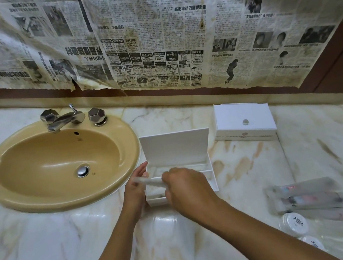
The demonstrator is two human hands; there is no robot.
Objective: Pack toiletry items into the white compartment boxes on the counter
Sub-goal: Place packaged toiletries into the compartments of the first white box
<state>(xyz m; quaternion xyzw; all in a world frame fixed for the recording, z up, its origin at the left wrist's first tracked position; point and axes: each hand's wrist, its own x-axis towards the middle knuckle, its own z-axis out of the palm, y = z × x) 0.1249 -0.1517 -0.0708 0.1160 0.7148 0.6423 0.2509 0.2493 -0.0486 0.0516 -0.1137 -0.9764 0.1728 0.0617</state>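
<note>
The step in hand looks like seating a packet [149, 182] in the open box [176, 151], which sits at the counter's middle, at 3 o'clock from the sink [30, 199]. The right hand [187, 191] hovers over the box's front compartments, fingers curled down and pinching the pale, blurred packet. The left hand [136, 188] is at the box's 9 o'clock edge, fingers loosely extended, touching the packet's other end and the box wall; how firmly it holds I cannot tell. Next, the packet probably wants lowering flat into a compartment. More packets [309, 199] and round tubs [294, 224] wait at 4 o'clock; a closed box [244, 124] stands at 1 o'clock.
</note>
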